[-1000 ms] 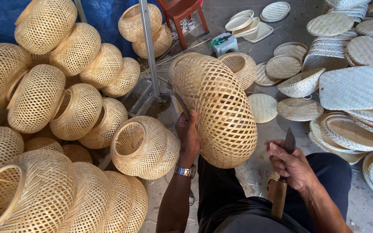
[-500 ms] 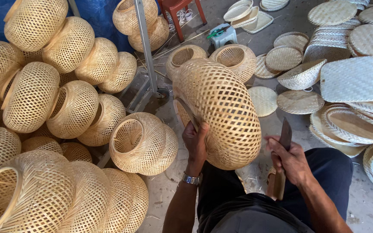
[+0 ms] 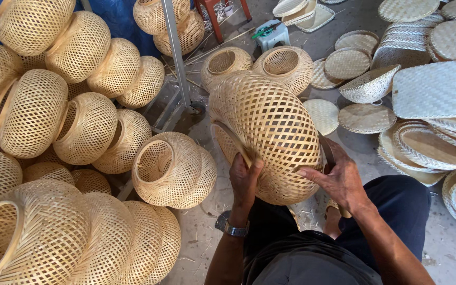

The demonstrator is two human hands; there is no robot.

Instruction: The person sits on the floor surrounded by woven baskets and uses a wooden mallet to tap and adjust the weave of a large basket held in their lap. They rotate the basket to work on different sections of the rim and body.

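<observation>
A round woven bamboo lampshade (image 3: 270,132) rests above my lap, tilted with its open rim toward the left. My left hand (image 3: 245,182) grips that rim from below, thumb over the edge; a metal watch sits on the wrist. My right hand (image 3: 339,179) presses flat fingers against the shade's lower right side while it holds a knife (image 3: 327,153), whose dark blade sticks up behind the shade and whose wooden handle shows below the palm.
Several finished woven shades (image 3: 85,126) are piled at the left and front left, one (image 3: 172,169) close to my left knee. Flat woven trays and lids (image 3: 428,89) cover the floor at the right. A metal post (image 3: 175,53) and a small stool (image 3: 271,32) stand behind.
The shade has come lower and closer to my lap. My right hand, earlier apart with the knife, now rests against the shade's side. My left hand has shifted along the rim.
</observation>
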